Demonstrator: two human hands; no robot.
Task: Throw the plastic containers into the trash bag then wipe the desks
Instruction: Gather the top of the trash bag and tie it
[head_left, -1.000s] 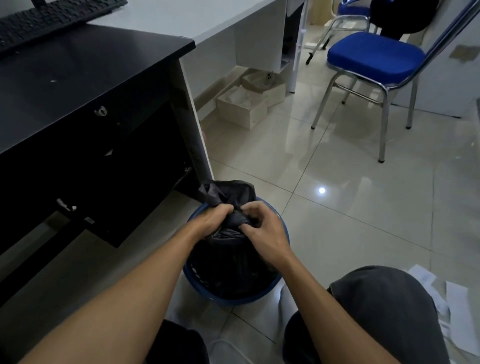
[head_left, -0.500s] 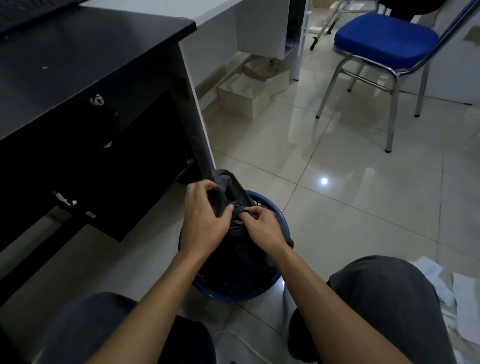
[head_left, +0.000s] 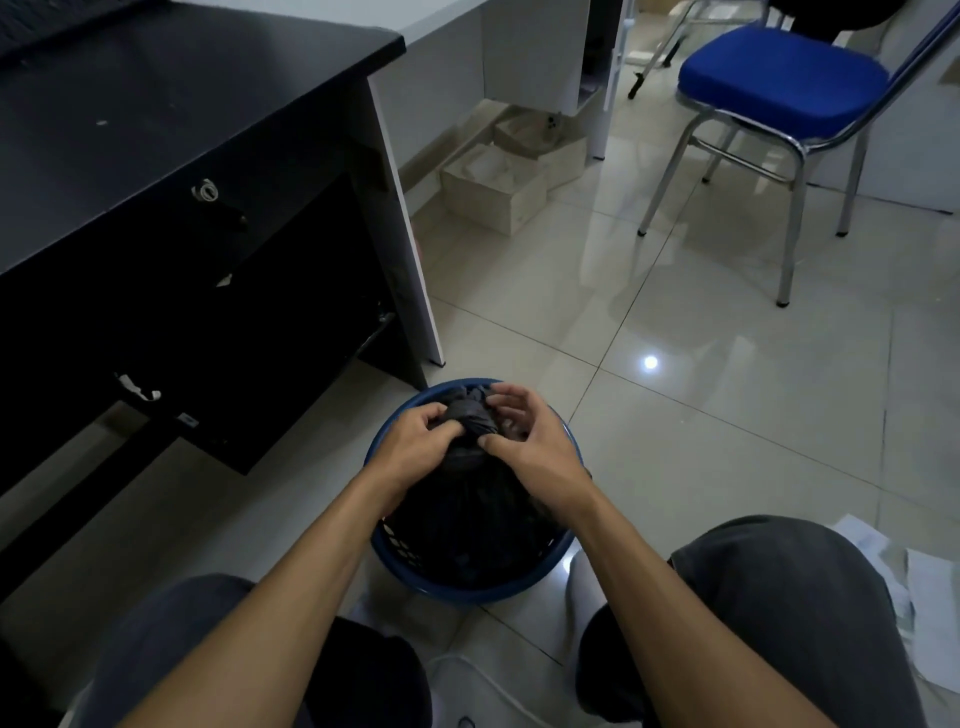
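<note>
A black desk (head_left: 156, 130) stands up and to the left of the grip. The left hand (head_left: 415, 447) curls its fingers round the gathered neck of a black trash bag (head_left: 470, 421). The bag sits inside a round blue basket (head_left: 457, 592) on the tiled floor, between the person's knees. The right hand (head_left: 540, 457) pinches the same twisted neck from the other side, thumb against curled fingers. Far above and to the right of the grip stands a blue-seated chair (head_left: 779, 78). White papers (head_left: 935, 597) lie on the floor, low to the right.
</note>
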